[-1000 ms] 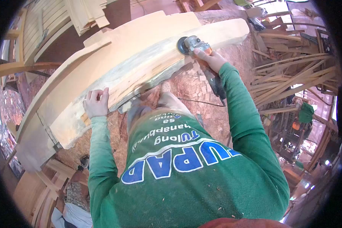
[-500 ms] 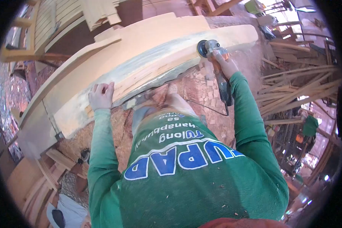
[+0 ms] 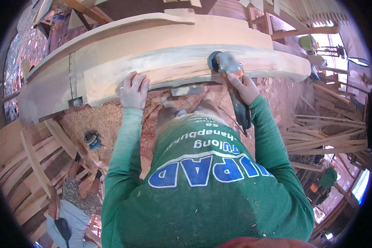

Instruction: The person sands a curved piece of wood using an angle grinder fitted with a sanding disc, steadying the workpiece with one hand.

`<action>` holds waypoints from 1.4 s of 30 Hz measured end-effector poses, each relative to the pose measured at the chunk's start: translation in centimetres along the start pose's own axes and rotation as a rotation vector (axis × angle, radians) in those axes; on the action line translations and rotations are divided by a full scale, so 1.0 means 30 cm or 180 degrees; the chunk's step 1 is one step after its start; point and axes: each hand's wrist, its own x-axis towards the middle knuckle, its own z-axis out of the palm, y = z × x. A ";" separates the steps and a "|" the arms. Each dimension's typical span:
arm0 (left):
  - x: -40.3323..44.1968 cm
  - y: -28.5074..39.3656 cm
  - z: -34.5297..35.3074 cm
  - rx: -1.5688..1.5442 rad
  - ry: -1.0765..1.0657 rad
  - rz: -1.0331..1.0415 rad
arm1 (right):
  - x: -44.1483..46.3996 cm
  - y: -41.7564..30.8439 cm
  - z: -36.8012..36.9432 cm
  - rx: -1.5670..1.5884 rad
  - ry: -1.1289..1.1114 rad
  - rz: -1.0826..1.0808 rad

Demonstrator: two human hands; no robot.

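A long curved wooden piece (image 3: 153,66) with grey smears along its face lies across the view in front of me. My right hand (image 3: 244,88) is wrapped round an angle grinder (image 3: 238,103), whose round disc (image 3: 213,62) rests at the wood's face, right of the middle. The grinder's body points down towards me. My left hand (image 3: 134,90) lies on the near edge of the wood with its fingers spread and nothing held in them.
At the lower left another person (image 3: 72,215) is beside stacked boards (image 3: 33,165). A small blue and black tool (image 3: 92,140) lies on the sawdust-covered floor. Many thin wood strips (image 3: 330,132) are piled at the right. A beam (image 3: 306,31) crosses the upper right.
The view has turned, so the wood lies more level. The grinder has shifted along the wood relative to it, back towards my left hand. My left hand's fingers have uncurled onto the edge.
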 end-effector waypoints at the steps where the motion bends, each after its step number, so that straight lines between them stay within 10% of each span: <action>1: -0.015 -0.016 -0.031 0.0058 -0.0015 -0.0076 | -0.005 -0.027 0.021 -0.0031 -0.0039 -0.0010; 21: -0.104 -0.193 -0.156 -0.0365 0.0542 -0.0092 | -0.017 -0.508 0.602 -0.0931 -0.1236 -0.0461; 42: 0.122 0.174 0.058 -0.0377 -0.0232 0.0665 | -0.035 -0.193 0.201 -0.0137 -0.0288 0.0005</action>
